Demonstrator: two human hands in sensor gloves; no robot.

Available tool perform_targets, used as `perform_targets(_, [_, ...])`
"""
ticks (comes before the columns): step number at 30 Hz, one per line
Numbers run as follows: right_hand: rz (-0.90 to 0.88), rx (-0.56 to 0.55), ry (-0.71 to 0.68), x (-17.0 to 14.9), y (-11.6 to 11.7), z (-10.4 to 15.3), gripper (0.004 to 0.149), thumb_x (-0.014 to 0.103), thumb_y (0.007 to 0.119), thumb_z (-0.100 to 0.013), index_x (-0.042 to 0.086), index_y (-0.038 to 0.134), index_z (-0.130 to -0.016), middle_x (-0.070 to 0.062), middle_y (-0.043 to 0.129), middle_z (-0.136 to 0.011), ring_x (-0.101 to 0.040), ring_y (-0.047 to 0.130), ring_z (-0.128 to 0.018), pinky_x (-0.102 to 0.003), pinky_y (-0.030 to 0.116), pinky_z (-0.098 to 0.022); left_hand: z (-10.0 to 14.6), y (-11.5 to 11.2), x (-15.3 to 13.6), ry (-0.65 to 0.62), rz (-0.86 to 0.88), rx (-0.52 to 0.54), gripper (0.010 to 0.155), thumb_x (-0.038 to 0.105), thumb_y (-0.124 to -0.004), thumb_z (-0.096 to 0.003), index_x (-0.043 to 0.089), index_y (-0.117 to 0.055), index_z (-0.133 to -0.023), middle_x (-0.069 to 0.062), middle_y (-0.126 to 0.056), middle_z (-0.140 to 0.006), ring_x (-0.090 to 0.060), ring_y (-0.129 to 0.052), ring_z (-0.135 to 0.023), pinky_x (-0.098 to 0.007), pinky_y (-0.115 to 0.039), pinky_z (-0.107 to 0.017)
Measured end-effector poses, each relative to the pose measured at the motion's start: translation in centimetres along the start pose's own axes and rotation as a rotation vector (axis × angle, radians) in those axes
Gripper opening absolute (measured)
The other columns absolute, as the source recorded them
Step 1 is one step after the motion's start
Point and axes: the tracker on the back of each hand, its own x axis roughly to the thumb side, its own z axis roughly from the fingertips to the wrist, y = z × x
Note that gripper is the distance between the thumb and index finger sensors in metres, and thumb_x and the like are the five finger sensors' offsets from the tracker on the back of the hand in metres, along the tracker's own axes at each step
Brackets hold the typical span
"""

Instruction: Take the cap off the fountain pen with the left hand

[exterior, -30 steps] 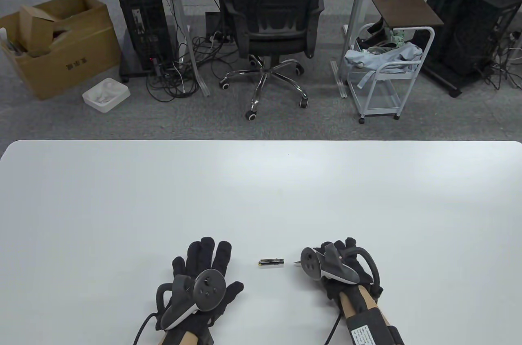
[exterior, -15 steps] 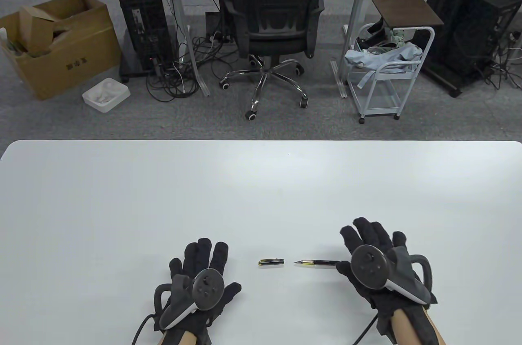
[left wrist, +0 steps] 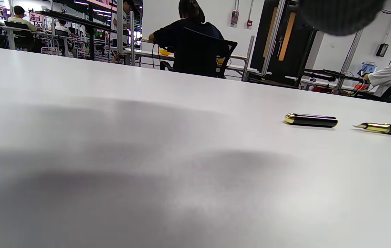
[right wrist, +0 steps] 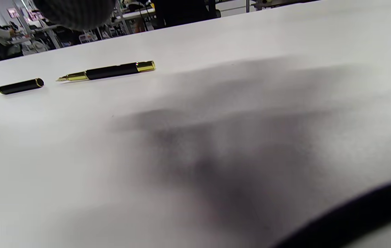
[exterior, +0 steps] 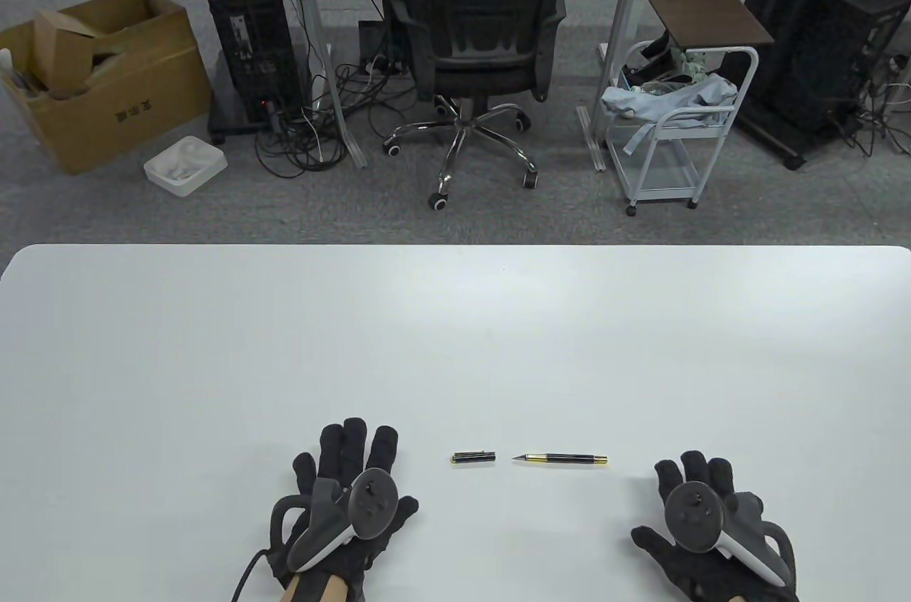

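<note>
A black and gold fountain pen (exterior: 560,460) lies uncapped on the white table (exterior: 455,331), nib pointing left. Its black cap (exterior: 473,457) lies apart just left of the nib. Both show in the left wrist view, cap (left wrist: 311,120) and pen (left wrist: 386,129), and in the right wrist view, cap (right wrist: 20,86) and pen (right wrist: 107,71). My left hand (exterior: 346,481) rests flat and open on the table, left of the cap. My right hand (exterior: 701,509) lies open and empty near the front edge, right of the pen.
Beyond the table's far edge stand an office chair (exterior: 480,47), a white cart (exterior: 672,125), a cardboard box (exterior: 92,75) and computer towers on the carpet.
My right hand let go of the pen, opened, and drew back to the right and toward the front edge. The pen now lies on the table. My left hand barely moved.
</note>
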Motion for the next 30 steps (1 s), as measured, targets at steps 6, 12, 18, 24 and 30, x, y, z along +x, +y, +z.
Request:
perform_targets(6, [-0.036, -0.006, 0.005, -0.35, -0.25, 0.25, 0.085, 0.057, 0.056, -0.048, 0.020, 0.000, -0.102, -0.016, -0.013, -0.106, -0.048, -0.009, -0.096, -0.077, 0.012, -0.064, 0.11, -0.01, -0.35, 0.009, 0.010, -0.008, 0.086, 0.061, -0.067, -0.0442, 0.029, -0.023, -0.111, -0.016, -0.020, -0.119, -0.048, -0.023, -0.112, -0.078, -0.028, -0.069])
perform_targets(12, [-0.068, 0.020, 0.020, -0.85, -0.05, 0.14, 0.085, 0.057, 0.055, -0.048, 0.020, 0.000, -0.102, -0.016, -0.014, -0.105, -0.048, -0.010, -0.095, -0.077, 0.012, -0.064, 0.30, 0.19, -0.53, 0.009, 0.037, 0.000, 0.086, 0.060, -0.067, -0.0444, 0.029, -0.023, -0.111, -0.017, -0.020, -0.119, -0.048, -0.024, -0.112, -0.078, -0.028, -0.069])
perform_targets(18, [-0.060, 0.020, 0.010, -0.52, -0.03, 0.23, 0.085, 0.057, 0.055, -0.048, 0.020, 0.000, -0.102, -0.016, -0.014, -0.105, -0.048, -0.010, -0.095, -0.077, 0.012, -0.064, 0.27, 0.08, -0.57, 0.010, 0.037, -0.003, 0.086, 0.060, -0.067, -0.0444, 0.029, -0.023, -0.110, -0.017, -0.020, -0.119, -0.049, -0.024, -0.112, -0.078, -0.028, -0.069])
perform_targets(24, [-0.061, 0.028, 0.009, -0.37, -0.03, 0.29, 0.085, 0.057, 0.055, -0.048, 0.020, 0.001, -0.102, -0.016, -0.014, -0.105, -0.048, -0.010, -0.095, -0.077, 0.012, -0.064, 0.28, 0.03, -0.59, 0.014, 0.034, -0.009, 0.086, 0.060, -0.067, -0.0445, 0.028, -0.023, -0.111, -0.017, -0.020, -0.119, -0.048, -0.024, -0.112, -0.078, -0.028, -0.069])
perform_targets(30, [-0.061, 0.041, 0.017, -0.31, -0.06, 0.36, 0.085, 0.057, 0.055, -0.048, 0.020, 0.001, -0.102, -0.017, -0.014, -0.105, -0.048, -0.010, -0.095, -0.077, 0.012, -0.064, 0.22, -0.05, -0.49, 0.011, 0.028, -0.008, 0.086, 0.060, -0.067, -0.0446, 0.028, -0.023, -0.110, -0.017, -0.020, -0.119, -0.049, -0.023, -0.112, -0.078, -0.028, -0.069])
